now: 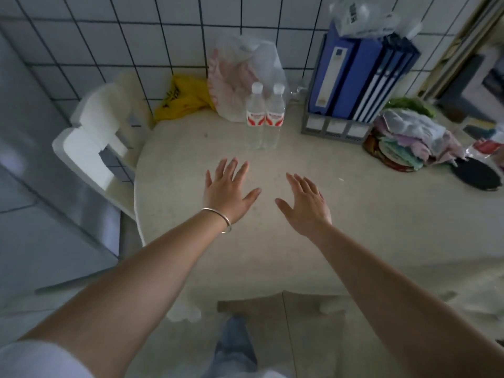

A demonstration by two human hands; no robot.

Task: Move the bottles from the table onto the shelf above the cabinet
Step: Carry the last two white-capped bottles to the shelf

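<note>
- Neither hand grips anything: the left hand and right hand hover over the table with fingers spread.
- Two bottles stand upright, touching, near the table's far edge, in front of a plastic bag.
- Full, clear and smooth, they probably feel weighty and slightly slippery; the labelled middle looks the best hold.

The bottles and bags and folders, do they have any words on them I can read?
Left bottle: red and white label, words too blurred to read.
Right bottle: same label, also too blurred.
Yellow bag: dark print, unreadable.
Blue folders: pale spine labels, text too small.
Clear plastic bag on the folders: dark letters, blurred.
Nothing here reads clearly.
</note>
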